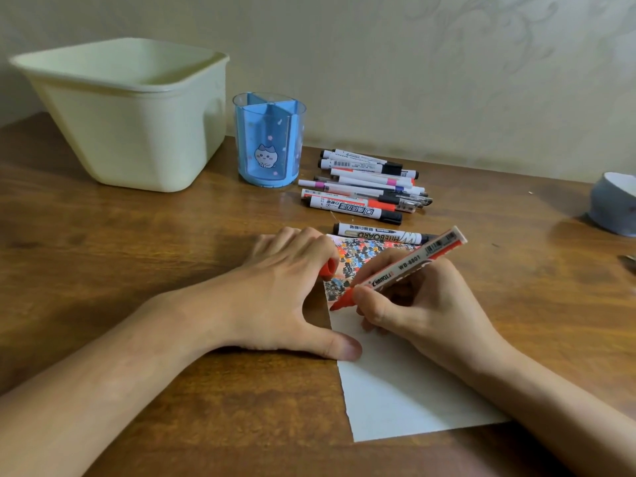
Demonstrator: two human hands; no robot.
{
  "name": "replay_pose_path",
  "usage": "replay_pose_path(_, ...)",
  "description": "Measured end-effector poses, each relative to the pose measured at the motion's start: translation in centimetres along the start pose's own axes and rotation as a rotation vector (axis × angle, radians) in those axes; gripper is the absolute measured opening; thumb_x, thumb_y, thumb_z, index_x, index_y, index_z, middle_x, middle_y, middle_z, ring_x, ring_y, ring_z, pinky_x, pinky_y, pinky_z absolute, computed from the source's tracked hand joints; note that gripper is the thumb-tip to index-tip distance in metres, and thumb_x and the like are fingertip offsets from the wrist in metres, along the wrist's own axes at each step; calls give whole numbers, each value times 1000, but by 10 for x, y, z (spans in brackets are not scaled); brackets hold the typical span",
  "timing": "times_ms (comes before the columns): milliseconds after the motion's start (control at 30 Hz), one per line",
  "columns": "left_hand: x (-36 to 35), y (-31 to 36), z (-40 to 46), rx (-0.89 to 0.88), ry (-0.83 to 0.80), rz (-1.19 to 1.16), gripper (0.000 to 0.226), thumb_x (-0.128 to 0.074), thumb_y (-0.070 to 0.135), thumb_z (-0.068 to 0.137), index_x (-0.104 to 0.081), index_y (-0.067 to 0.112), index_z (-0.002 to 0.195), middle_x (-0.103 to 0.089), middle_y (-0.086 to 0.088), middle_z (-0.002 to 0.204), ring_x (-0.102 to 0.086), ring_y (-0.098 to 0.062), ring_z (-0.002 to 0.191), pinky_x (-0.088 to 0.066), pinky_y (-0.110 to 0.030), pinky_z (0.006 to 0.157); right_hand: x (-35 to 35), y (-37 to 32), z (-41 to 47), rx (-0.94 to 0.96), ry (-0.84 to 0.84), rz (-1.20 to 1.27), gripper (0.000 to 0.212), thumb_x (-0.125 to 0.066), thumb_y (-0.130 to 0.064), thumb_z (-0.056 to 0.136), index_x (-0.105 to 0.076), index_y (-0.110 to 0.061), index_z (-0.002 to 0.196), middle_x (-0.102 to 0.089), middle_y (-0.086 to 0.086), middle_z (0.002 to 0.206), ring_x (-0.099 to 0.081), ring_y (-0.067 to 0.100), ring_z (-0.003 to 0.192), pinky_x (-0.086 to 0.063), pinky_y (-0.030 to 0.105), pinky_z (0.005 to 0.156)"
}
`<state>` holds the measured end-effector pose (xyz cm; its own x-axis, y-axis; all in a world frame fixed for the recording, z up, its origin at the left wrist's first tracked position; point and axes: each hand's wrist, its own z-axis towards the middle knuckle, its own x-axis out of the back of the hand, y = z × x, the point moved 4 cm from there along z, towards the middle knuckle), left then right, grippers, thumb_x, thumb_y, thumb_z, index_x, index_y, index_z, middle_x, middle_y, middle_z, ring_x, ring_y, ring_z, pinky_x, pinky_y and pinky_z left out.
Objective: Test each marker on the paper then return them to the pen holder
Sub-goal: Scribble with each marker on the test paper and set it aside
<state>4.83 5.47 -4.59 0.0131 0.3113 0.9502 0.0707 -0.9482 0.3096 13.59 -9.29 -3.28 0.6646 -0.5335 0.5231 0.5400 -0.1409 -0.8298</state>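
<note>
My right hand (416,304) grips a red whiteboard marker (409,265), its red tip touching the white paper (395,383) just below a patch of red and black scribbles. My left hand (285,294) lies on the table with its thumb pressing the paper's left edge, and its curled fingers hold the marker's red cap (326,268). A black whiteboard marker (382,234) lies along the paper's far edge. Several more markers and pens (364,185) sit in a loose pile behind it. The blue pen holder (267,139) with a cat picture stands empty to the left of the pile.
A large cream plastic bin (134,111) stands at the back left, close to the pen holder. A grey-blue round object (616,204) sits at the right edge of the wooden table (137,235). The wall runs right behind everything.
</note>
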Motion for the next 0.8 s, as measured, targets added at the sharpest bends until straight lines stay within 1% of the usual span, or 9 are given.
replay_pose_path(167,-1,-2,0,-4,-11,16,83,-47,95,56,-28,38,114,-26,20,112,-27,-7,111,-30,-39,104,1,2,0,-9,24,3,7,-72,-11,87,-69,-18,87,-74,1,72,-73,16,62,-58,25,59)
replay_pose_path(300,-1,-2,0,-4,-8,14,84,-46,95,56,-29,38,114,-27,19,114,-28,-7,112,-30,-39,104,0,1,0,13,17,-10,9,-73,-14,86,-70,-22,84,-74,-2,72,-72,14,63,-57,23,58)
replay_pose_path(367,-1,-2,0,-6,-5,18,83,-47,95,56,-29,37,113,-27,19,113,-28,-8,112,-30,-39,104,1,1,0,6,34,-13,7,-72,-18,84,-69,-23,83,-74,-1,72,-71,14,62,-59,27,58)
replay_pose_path(433,-1,-1,0,0,-11,14,82,-51,94,58,-29,37,114,-27,19,114,-28,-8,112,-29,-38,104,1,0,-1,15,39,-11,7,-72,-16,85,-69,-22,84,-74,-1,73,-72,16,62,-60,30,58)
replay_pose_path(500,0,-1,0,0,-10,10,81,-54,92,60,-29,38,115,-27,19,114,-27,-8,111,-29,-37,105,0,-1,-1,30,26,-13,10,-73,-14,86,-70,-23,84,-74,-3,73,-72,14,63,-59,26,58)
replay_pose_path(600,-1,0,0,1,-16,8,82,-53,92,59,-28,38,115,-26,20,115,-26,-7,112,-28,-36,106,0,-1,0,21,25,-20,9,-73,-16,84,-68,-24,82,-73,-6,72,-71,11,62,-56,21,58)
replay_pose_path(700,-1,-1,0,1,-16,10,84,-48,95,56,-28,39,116,-26,20,114,-27,-7,112,-29,-38,106,1,-1,-1,27,29,-4,7,-72,-15,85,-69,-21,84,-73,-2,73,-71,13,62,-56,23,58)
replay_pose_path(800,-2,-2,0,5,-14,11,85,-48,95,57,-29,38,116,-27,19,114,-28,-8,112,-30,-38,105,-1,-2,-1,42,10,-31,9,-73,-16,83,-69,-24,83,-73,-5,74,-71,11,65,-55,21,59)
